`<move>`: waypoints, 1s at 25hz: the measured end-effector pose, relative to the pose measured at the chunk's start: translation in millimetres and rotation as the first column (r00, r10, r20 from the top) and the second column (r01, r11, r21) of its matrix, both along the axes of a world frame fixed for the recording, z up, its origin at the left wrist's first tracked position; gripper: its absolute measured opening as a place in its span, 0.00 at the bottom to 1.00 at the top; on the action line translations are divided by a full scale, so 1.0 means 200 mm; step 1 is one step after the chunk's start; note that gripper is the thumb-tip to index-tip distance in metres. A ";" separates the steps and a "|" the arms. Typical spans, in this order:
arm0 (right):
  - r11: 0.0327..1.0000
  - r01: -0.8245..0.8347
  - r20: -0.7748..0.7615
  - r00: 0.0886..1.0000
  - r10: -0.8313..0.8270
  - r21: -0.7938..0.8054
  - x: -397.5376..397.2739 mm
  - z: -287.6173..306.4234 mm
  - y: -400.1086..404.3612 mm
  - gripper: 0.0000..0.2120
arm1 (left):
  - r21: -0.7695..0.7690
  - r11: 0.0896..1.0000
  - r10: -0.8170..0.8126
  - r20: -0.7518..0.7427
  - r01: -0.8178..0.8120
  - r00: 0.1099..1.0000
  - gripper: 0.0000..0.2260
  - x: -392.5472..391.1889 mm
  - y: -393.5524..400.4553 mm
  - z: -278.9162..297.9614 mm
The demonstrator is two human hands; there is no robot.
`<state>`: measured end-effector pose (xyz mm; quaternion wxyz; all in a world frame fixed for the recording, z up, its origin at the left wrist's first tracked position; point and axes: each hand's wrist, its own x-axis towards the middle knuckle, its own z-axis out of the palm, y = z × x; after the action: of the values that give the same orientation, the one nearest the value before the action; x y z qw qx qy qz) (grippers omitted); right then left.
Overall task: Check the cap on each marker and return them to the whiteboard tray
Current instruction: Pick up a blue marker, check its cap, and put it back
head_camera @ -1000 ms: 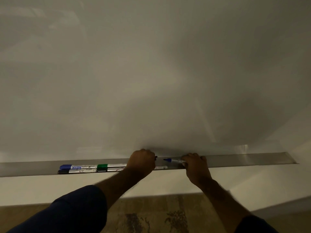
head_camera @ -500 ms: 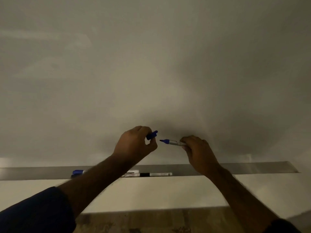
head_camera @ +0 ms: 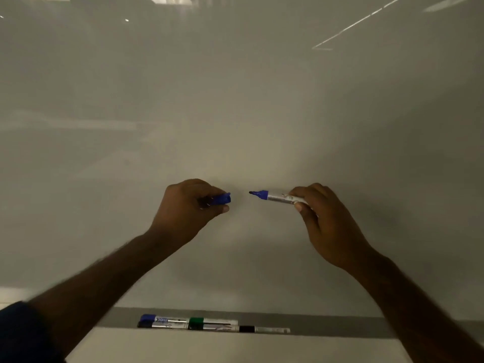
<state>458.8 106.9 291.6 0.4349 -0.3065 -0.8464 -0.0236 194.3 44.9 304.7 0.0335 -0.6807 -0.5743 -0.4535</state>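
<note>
Sleeve (head_camera: 18, 334) cloth, dark blue, peeks in at the bottom left corner and is cut off by the edge. From it the left arm reaches up to the left hand (head_camera: 190, 208). This hand is curled and pinches a blue cap (head_camera: 221, 199) between thumb and fingers. Only the open end of the cap sticks out; the rest is hidden inside the hand.

Just to the right, across a small gap, is the blue marker (head_camera: 275, 197). Its dark tip points left at the cap but does not touch it. The body is silver-grey with some print on it, too blurry to read. The right hand (head_camera: 324, 221) pinches the back part of the marker, so that end is hidden.

Both hands are held up in front of the whiteboard (head_camera: 235, 100), well above the tray (head_camera: 340, 326).

Low down, the grey tray runs along the bottom of the board. In it, from left to right, lie a blue-capped marker (head_camera: 162, 318) with a label that looks like mirrored letters, maybe "SHOC", but it is hard to tell. A second, darker marker (head_camera: 157, 325) lies right against it. Next comes a green-capped marker (head_camera: 212, 321), then a thin black-capped marker (head_camera: 264, 329). The left arm hides the tray's left end, and the right arm hides its right end.
</note>
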 end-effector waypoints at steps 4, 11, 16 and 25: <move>0.996 -0.057 0.000 0.998 0.057 0.063 -0.06 0.19 -0.05 0.15 | 0.046 0.999 0.003 0.046 -0.005 0.999 0.13 -0.05 -0.06 0.20; 0.983 -0.089 -0.015 0.996 0.093 0.161 -0.12 0.40 -0.09 0.15 | 0.134 0.991 -0.028 0.000 0.027 1.000 0.12 -0.07 -0.13 0.44; 0.978 -0.105 -0.013 0.994 0.109 0.179 -0.15 0.45 -0.09 0.15 | 0.146 0.988 -0.046 -0.065 0.056 0.997 0.12 -0.04 -0.13 0.50; 0.975 -0.124 0.026 0.992 0.121 0.183 -0.14 0.47 -0.02 0.14 | 0.093 0.995 -0.046 0.017 0.044 0.999 0.12 0.01 -0.06 0.47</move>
<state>430.7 102.2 386.0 0.4557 -0.2119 -0.8611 -0.0773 196.3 33.5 399.3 0.0495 -0.6868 -0.5375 -0.4867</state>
